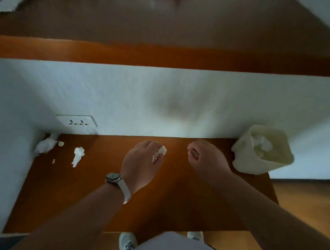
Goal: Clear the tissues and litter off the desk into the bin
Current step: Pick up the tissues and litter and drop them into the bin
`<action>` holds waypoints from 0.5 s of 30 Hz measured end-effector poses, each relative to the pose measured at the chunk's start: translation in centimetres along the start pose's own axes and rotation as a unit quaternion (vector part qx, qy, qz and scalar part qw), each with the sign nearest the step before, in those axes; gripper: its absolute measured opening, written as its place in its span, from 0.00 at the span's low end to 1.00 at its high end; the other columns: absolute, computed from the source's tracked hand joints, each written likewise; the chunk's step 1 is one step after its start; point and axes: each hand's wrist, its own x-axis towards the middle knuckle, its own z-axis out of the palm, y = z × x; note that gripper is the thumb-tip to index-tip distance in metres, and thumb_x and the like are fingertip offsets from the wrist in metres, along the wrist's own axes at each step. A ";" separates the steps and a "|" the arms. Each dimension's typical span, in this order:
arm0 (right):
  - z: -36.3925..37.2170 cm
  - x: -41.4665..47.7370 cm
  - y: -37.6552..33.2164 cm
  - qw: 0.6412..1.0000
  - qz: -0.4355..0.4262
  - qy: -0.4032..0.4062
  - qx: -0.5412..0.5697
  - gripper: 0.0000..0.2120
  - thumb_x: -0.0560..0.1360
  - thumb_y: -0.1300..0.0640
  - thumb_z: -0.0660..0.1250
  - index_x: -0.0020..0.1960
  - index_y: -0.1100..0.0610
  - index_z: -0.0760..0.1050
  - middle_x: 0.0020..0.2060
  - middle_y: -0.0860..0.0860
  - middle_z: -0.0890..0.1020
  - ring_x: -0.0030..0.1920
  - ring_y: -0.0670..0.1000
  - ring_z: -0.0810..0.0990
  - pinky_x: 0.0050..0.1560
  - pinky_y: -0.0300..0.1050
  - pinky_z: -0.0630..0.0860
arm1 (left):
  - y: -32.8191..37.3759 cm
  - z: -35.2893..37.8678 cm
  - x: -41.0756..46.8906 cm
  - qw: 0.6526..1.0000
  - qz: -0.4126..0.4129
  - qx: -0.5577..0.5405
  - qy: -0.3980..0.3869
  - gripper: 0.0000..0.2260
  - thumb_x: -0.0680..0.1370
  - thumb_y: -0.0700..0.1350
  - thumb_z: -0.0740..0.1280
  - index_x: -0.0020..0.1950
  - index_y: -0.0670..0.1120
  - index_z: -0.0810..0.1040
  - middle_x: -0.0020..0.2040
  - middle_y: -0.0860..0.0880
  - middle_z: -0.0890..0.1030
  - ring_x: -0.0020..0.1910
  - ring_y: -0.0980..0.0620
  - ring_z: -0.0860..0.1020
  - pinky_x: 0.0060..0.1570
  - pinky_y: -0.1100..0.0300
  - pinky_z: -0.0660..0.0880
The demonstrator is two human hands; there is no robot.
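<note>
While tissues (78, 155) litter the desk (92, 188), the left hand (142, 159) clutches a scrap (161, 152).

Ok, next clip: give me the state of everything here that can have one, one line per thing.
Left hand: closed around a white tissue scrap.
Right hand: fingers curled, contents unclear.
Bin: on the desk's far right corner, tilted, tissues inside.
Crumpled tissue: lying loose on the desk.
Tissue wad: in the far left corner against the wall.
Small scraps: not yet collected.
</note>
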 end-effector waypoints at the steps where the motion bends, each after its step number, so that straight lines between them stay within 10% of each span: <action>1: -1.1 -0.5 1.6 1.000 0.008 0.004 -0.003 0.02 0.77 0.54 0.64 0.49 0.49 0.74 0.40 0.42 0.74 0.40 0.41 0.73 0.36 0.33 0.67 | 1.7 0.8 0.8 1.000 0.006 -0.007 -0.006 0.09 0.77 0.47 0.67 0.56 0.49 0.77 0.51 0.52 0.81 0.45 0.55 0.77 0.39 0.66 0.70; 15: -11.5 -5.4 23.1 0.993 0.090 0.074 0.006 0.06 0.77 0.51 0.61 0.50 0.51 0.75 0.42 0.43 0.75 0.40 0.44 0.73 0.38 0.38 0.71 | 22.4 12.4 9.8 0.996 0.043 -0.027 -0.072 0.11 0.78 0.49 0.65 0.60 0.49 0.77 0.54 0.53 0.80 0.51 0.54 0.76 0.45 0.64 0.67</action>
